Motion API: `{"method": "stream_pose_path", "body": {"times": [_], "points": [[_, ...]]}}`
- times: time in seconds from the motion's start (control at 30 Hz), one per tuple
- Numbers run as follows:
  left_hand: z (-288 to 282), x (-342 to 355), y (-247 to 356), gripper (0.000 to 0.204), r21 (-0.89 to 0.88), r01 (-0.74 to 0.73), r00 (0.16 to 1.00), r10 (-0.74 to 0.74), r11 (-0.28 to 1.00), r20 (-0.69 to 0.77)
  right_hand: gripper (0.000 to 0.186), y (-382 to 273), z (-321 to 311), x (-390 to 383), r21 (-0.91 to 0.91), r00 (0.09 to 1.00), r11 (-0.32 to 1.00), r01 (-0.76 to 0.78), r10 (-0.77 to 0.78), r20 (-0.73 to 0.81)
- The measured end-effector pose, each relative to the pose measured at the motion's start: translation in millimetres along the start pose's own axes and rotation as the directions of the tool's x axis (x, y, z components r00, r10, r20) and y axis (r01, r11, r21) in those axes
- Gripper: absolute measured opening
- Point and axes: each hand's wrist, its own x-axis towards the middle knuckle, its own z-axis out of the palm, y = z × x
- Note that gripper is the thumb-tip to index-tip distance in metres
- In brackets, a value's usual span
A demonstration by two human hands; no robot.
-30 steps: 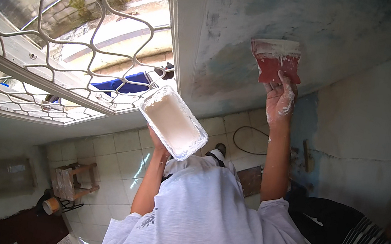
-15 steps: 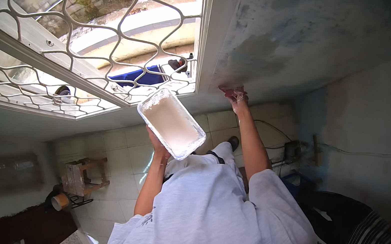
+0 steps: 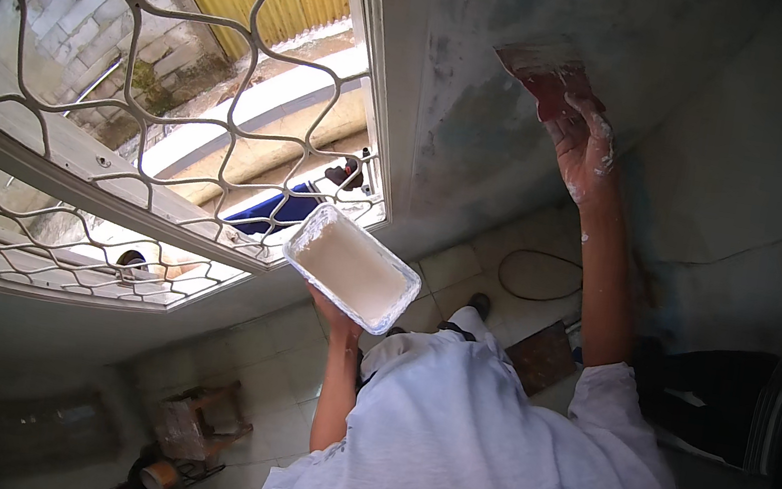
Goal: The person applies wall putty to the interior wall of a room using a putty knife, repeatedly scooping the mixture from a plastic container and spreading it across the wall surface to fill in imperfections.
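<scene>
My right hand point(image 3: 582, 147) is raised against the wall point(image 3: 465, 84), its fingers closed on a red putty spreader point(image 3: 558, 85). The spreader's wide edge lies on the wall, where a pale smear shows beside bluish-grey patches. White flecks stick to my right fingers and wrist. Lower and to the left, my left hand point(image 3: 333, 311) grips a white rectangular tub point(image 3: 294, 252) from beneath, most of its fingers hidden by it. Inside is smooth off-white putty point(image 3: 352, 269), and the tub's rim is crusted with the same stuff.
A window with a curved metal grille point(image 3: 227, 124) fills the upper left, close to the tub. On the tiled floor stands a small wooden stool point(image 3: 203, 422), with an orange-and-white container point(image 3: 158, 477) near it. A dark striped cloth point(image 3: 711, 404) lies at the right.
My right hand has swept the spreader upward and to the right along the wall, the arm now stretched further. The tub sits slightly lower and to the right in view, which has itself shifted.
</scene>
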Motion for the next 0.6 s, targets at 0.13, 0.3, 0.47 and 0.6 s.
{"method": "stream_pose_path", "body": {"times": [0.13,0.3,0.47,0.6], "points": [[-8,-5,-8,0.055,-0.080,0.030,1.000,-0.030,0.996,0.008,0.019,123,-90,-19,0.055,0.993,0.998,-0.032,0.038,-0.109],[-19,-9,-18,0.054,-0.010,0.002,0.997,-0.003,1.000,-0.071,0.024,297,-172,-33,-0.291,0.797,0.796,-0.530,0.351,-0.492],[-7,-15,-16,0.056,0.026,0.009,0.999,-0.008,1.000,-0.054,0.007,326,-160,8,-0.043,0.794,0.830,-0.556,0.515,-0.324],[-7,-22,-12,0.061,-0.043,-0.014,0.989,0.008,0.999,-0.149,0.013,259,-64,34,0.132,0.850,0.891,-0.435,0.455,-0.265]]}}
